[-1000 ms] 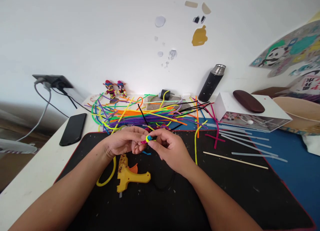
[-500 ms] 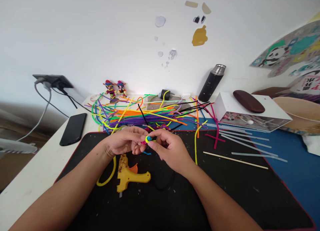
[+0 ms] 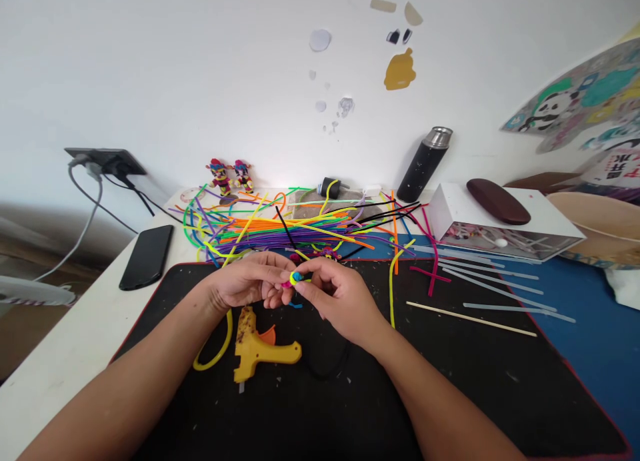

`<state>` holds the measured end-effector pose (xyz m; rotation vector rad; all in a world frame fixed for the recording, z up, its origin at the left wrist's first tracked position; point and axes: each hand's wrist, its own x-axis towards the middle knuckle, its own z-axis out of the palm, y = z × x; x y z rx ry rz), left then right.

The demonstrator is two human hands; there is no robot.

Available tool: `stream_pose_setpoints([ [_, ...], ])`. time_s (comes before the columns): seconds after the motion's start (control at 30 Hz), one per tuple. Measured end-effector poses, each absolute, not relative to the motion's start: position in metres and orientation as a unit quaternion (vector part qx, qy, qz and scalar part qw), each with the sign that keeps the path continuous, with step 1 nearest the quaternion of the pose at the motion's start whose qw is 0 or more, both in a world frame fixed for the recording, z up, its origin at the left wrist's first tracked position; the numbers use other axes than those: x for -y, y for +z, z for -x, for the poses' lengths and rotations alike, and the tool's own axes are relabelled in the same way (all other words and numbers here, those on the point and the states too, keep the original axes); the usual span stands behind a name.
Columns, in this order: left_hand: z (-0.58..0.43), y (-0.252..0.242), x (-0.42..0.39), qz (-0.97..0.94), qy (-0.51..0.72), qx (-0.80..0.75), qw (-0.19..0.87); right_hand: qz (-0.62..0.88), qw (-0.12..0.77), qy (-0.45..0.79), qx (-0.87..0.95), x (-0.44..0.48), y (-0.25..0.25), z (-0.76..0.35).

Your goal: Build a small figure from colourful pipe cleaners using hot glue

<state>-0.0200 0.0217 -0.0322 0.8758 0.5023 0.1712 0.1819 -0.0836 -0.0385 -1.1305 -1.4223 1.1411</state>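
Between my two hands is a small pipe-cleaner piece in yellow, blue and pink, held above the black mat. My left hand pinches its pink side with thumb and fingertips. From the other side, my right hand closes thumb and forefinger on the yellow and blue part. A short blue end shows just below the fingers. Under my left hand lies a yellow glue gun with an orange trigger, and a yellow pipe cleaner loops beside it. My fingers partly cover the piece.
A heap of coloured pipe cleaners spans the back of the mat. Two small figures and a black flask stand near the wall. Glue sticks and a wooden stick lie right; a phone lies left.
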Motion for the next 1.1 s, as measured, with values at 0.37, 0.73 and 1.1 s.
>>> stream_pose_setpoints([
  [0.37,0.0209,-0.0357,-0.023,-0.418,0.078,-0.233,0.874,0.468,0.471,0.467,0.584,0.0835,-0.039,-0.1823],
  [0.73,0.0206,-0.0359,-0.0232,-0.42,0.075,-0.232,0.874,0.469,0.459,0.47,0.59,0.0826,-0.0396,-0.1836],
  [1.1,0.0224,-0.0392,-0.0247,-0.424,0.08,-0.233,0.872,0.478,0.444,0.472,0.593,0.0828,-0.0388,-0.1844],
])
